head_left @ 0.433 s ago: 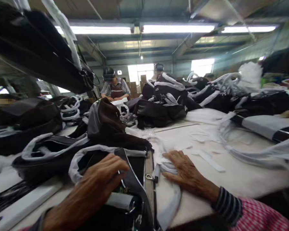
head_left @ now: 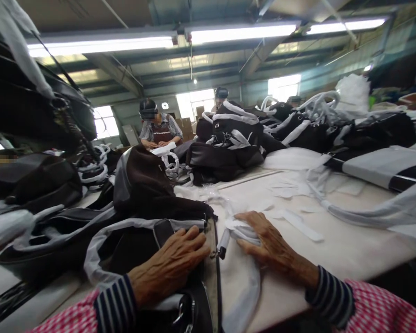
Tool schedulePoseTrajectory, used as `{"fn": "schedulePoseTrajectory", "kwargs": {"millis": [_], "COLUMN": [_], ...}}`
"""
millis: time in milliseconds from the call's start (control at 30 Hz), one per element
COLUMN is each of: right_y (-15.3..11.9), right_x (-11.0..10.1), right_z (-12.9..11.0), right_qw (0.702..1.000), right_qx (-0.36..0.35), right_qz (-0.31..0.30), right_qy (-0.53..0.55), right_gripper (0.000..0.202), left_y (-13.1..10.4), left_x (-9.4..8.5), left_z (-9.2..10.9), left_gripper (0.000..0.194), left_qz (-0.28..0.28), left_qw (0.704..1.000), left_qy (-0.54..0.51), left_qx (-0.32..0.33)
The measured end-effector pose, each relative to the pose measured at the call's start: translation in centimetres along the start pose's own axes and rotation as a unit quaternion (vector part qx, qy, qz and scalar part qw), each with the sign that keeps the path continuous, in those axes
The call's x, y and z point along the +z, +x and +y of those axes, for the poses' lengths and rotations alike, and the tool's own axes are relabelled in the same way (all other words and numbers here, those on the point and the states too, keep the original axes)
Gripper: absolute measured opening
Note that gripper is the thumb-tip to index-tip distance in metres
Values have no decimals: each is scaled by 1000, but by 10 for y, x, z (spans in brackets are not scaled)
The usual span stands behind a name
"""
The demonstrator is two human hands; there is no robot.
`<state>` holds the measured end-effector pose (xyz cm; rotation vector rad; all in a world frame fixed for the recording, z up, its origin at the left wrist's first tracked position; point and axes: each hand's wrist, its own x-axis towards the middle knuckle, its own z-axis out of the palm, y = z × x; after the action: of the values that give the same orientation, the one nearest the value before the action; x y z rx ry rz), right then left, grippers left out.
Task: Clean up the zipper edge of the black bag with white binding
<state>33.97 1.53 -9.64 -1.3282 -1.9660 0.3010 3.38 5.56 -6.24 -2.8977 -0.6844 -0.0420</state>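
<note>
A dark bag (head_left: 131,247) with paper-wrapped handles lies on the white table (head_left: 333,249) in front of me. My left hand (head_left: 171,263) rests flat on the bag's top, fingers near a metal clasp (head_left: 215,253). Just right of the bag, my right hand (head_left: 268,245) presses down on a white paper-wrapped strap (head_left: 244,277), with its fingers curled over the bunched wrap.
Several dark bags (head_left: 225,152) with white wrapped handles are piled along the middle and left of the table. White paper strips (head_left: 303,229) lie to the right. A flat grey-and-black bag (head_left: 377,169) lies at far right. A person (head_left: 157,129) works at the far end.
My left hand has slid right across the bag's top toward the clasp. The view has shifted a little. My right hand stays on the wrapped strap.
</note>
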Motion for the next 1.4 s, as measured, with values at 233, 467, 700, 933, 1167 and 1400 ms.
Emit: {"fn": "schedulePoseTrajectory", "kwargs": {"millis": [233, 467, 700, 933, 1167, 1400], "right_y": [-1, 1, 15, 30, 24, 23], "right_x": [2, 7, -13, 14, 19, 8], "right_z": [5, 4, -34, -40, -16, -16], "right_qw": [999, 993, 986, 977, 989, 978], "right_qx": [-29, -81, -106, -116, -66, -29], "right_qz": [36, 60, -71, -155, -91, -86], "right_qy": [3, -55, -105, -93, -92, -186], "right_gripper": [48, 51, 50, 53, 55, 51], "left_y": [0, -6, 0, -2, -5, -1], "left_x": [-12, -13, -24, -27, -23, -18], "left_z": [1, -1, 3, 3, -1, -11], "left_gripper": [32, 26, 23, 23, 21, 25], "left_qz": [75, 168, 208, 217, 185, 117], "left_qw": [992, 963, 950, 947, 953, 981], "left_qy": [-56, -184, -214, -222, -225, -145], "left_qx": [-83, -106, -91, -79, -81, -59]}}
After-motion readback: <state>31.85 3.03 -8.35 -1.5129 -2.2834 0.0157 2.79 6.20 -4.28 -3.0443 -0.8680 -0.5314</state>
